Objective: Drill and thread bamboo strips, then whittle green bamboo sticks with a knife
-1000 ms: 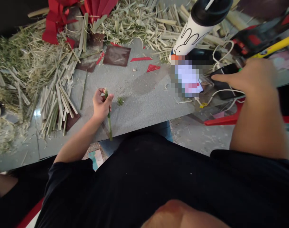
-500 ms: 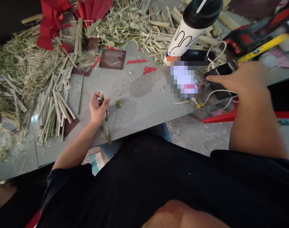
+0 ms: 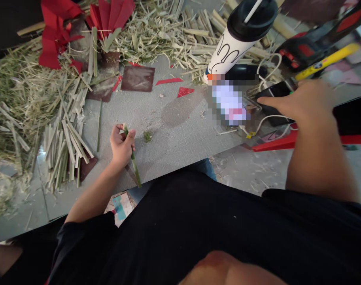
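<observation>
1. Head view, using the grey board [image 3: 174, 118] as the landmark: the left hand [image 3: 121, 144] is sitting near the board's front edge, fingers curled shut around a thin green bamboo strip [image 3: 134, 164]. The strip is poking up just past the thumb and angling down toward the board's front edge.
2. Off the board's right end, the right hand [image 3: 305, 105] is reaching out with the index finger pointing and the other fingers loosely folded, gripping nothing. The fingertip is touching or just above a black phone [image 3: 272, 93], can't tell which.
3. Just behind that, at the board's right rear corner, a white tumbler with a black lid [image 3: 239, 39] is standing beside the phone, with white cables [image 3: 272, 67] looping around it.
4. Cut bamboo slats [image 3: 67, 142] are piling up along the board's left side, shavings and red paper [image 3: 58, 35] behind it.
5. Risk-wise, I'd guess the reaching forearm could be knocking that tall tumbler over, or snagging a cable. And with eyes on the phone, the strip's edge could be slicing the gripping fingers.
</observation>
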A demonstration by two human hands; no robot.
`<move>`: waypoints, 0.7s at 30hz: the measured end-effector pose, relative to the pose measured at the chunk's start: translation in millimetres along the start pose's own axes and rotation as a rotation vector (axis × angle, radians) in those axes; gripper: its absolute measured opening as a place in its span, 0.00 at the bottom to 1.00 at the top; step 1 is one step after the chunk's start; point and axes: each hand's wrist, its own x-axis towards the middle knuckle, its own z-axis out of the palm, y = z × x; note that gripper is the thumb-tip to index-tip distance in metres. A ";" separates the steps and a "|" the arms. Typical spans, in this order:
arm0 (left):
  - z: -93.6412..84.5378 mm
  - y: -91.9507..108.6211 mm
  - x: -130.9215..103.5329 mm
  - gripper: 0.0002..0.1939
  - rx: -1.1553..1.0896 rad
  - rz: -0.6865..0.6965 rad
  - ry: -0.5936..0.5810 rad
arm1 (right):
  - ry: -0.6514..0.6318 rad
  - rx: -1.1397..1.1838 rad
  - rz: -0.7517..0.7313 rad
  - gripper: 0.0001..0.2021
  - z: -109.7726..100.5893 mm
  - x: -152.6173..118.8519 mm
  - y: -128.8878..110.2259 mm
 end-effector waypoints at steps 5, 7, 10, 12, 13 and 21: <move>-1.9 1.2 -0.6 0.40 0.025 -0.018 -0.002 | 0.005 -0.013 -0.015 0.43 0.9 -0.1 -0.2; -1.7 2.1 -0.8 0.40 0.028 -0.013 0.008 | 0.012 -0.023 -0.024 0.43 2.4 -1.0 -1.1; -1.3 3.4 -1.4 0.40 0.041 -0.016 0.019 | 0.037 -0.031 -0.030 0.46 3.3 -6.9 -5.3; -1.3 4.1 -1.7 0.40 0.045 -0.020 0.025 | 0.062 -0.035 -0.020 0.47 3.2 -13.0 -9.3; -1.3 4.3 -1.9 0.40 0.046 -0.020 0.028 | 0.080 -0.037 -0.017 0.47 3.3 -16.1 -11.2; -1.1 4.5 -1.8 0.38 0.052 0.005 0.017 | 0.216 -0.065 -0.060 0.51 18.1 -25.5 -13.8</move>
